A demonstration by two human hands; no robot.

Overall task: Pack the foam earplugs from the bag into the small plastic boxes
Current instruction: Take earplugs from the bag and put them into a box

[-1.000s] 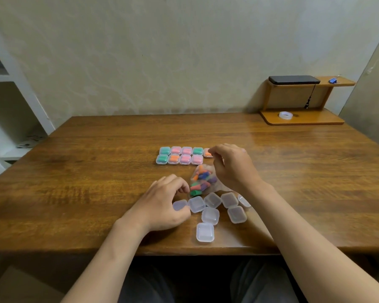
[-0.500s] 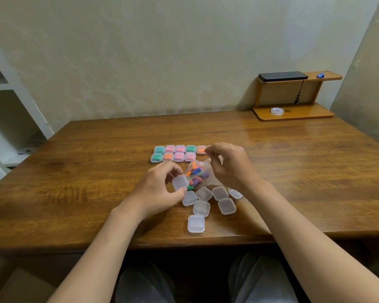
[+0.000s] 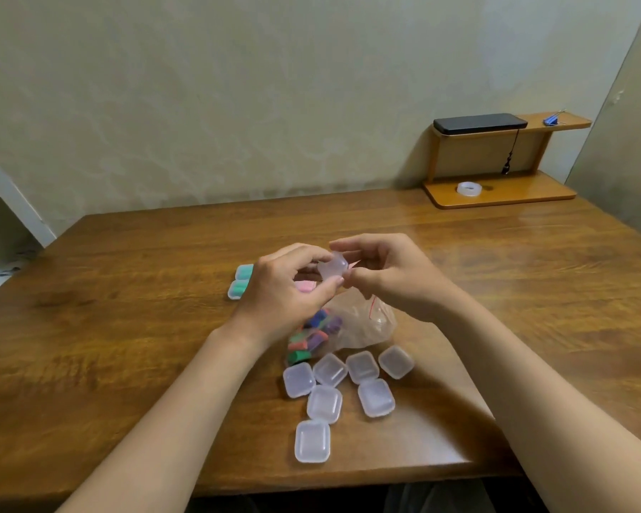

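One box [image 3: 332,267] raised, pinched by left hand [image 3: 285,290] fingers; right hand [image 3: 389,275] fingertips clamped on its right edge. Earplug bag [image 3: 363,323] directly beneath, mouth toward right hand.

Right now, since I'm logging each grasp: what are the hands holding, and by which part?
One small clear plastic box, held by both hands: the left hand pinches its left side, the right hand its right side.

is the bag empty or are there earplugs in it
Not empty: coloured earplugs show through the clear bag, bunched at its left end.
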